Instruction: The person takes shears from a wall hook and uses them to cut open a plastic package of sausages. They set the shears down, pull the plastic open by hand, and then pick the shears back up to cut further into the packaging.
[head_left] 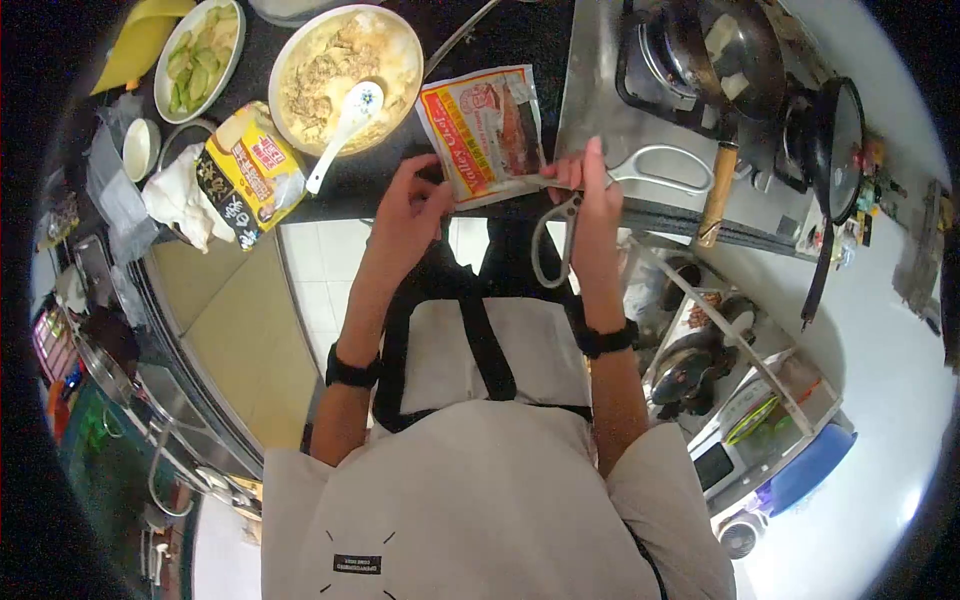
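Note:
A red, white and yellow food packet (478,133) lies at the front edge of the dark counter. At its lower left corner is my left hand (410,205), fingers curled and pressed against the edge of the packet. My right hand (590,185) grips scissors (660,168) with pale grey handles, which hang spread apart around the fingers. The blades point left along the packet's lower right edge; their tips are hard to make out. Left of the packet stands a large bowl (345,80) of yellowish food with a white spoon (345,136) in it.
A yellow and black package (250,175), a white cloth (182,200) and a bowl of green slices (199,60) are at the left. On the right, a wok (740,65) with a wooden handle sits on the stove (620,125). A shelf rack (740,350) stands below.

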